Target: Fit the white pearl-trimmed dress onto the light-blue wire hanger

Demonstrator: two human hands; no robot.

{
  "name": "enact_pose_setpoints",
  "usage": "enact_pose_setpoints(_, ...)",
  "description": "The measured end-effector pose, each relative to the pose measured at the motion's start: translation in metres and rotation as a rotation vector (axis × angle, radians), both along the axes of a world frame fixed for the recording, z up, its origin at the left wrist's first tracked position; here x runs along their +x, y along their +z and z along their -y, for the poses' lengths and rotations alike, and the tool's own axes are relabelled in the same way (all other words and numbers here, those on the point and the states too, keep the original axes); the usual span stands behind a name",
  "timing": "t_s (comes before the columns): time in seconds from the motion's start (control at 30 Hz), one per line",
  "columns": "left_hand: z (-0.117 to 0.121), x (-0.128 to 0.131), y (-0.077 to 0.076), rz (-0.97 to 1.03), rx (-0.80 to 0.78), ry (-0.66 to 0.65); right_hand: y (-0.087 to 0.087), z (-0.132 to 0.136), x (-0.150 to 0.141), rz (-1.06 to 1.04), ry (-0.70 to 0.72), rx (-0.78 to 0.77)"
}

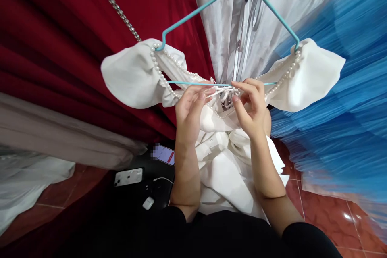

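A white dress with pearl-beaded neckline and puffed sleeves hangs on a light-blue hanger. At the middle of the hanger's lower bar, thin white cord forms loops and a small bow-like tangle. My left hand pinches the cord from the left, with thumb and fingertips close together. From the right, my right hand has its thumb and index finger closed around the cord loops. Both hands are level with the bar, just above the neckline. The exact grip points are partly hidden by the fingers.
Red fabric hangs at the left, with a jewelled strand on it. Blue tulle hangs at the right, white fabric behind. Below left, a black surface holds a lit phone, a white phone, a cable and a small white case.
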State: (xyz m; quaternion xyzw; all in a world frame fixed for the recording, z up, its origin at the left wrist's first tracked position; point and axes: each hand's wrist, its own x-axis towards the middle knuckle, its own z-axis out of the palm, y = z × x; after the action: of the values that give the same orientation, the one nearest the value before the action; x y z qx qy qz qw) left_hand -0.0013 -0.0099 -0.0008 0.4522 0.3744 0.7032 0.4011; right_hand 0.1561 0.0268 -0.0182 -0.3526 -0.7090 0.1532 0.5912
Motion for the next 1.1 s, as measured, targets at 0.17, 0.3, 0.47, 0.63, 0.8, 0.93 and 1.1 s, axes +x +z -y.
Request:
enact_pose_setpoints(0.17, 0.015, -0.007, 0.009, -0.106, 0.248, 0.525, 0.004, 0.0, 0.011, -0.002, 0.035, -0.031)
enact_pose_setpoints(0.3, 0.005, -0.013, 0.02, -0.312, 0.443, 0.771, 0.007, 0.003, 0.011, -0.008, 0.039, -0.046)
enact_pose_setpoints(0.47, -0.013, -0.025, 0.026, -0.463, 0.461, 0.753, 0.009, 0.002, 0.007, 0.012, 0.013, -0.072)
enact_pose_setpoints(0.63, -0.029, -0.041, 0.033, -0.463, 0.54, 0.729, 0.009, -0.002, 0.009, -0.005, 0.01, -0.047)
enact_pose_setpoints(0.8, -0.04, -0.051, 0.05, -0.251, 0.529, 0.666, 0.01, 0.0, 0.01, -0.007, -0.003, -0.032)
enact_pose_setpoints(0.93, -0.04, -0.065, 0.064, -0.238, 0.53, 0.752, 0.012, 0.002, 0.007, -0.002, 0.02, -0.036)
enact_pose_setpoints(1.1, -0.044, -0.107, 0.05, -0.127, 0.598, 0.866, 0.008, -0.002, 0.013, -0.045, 0.015, -0.003)
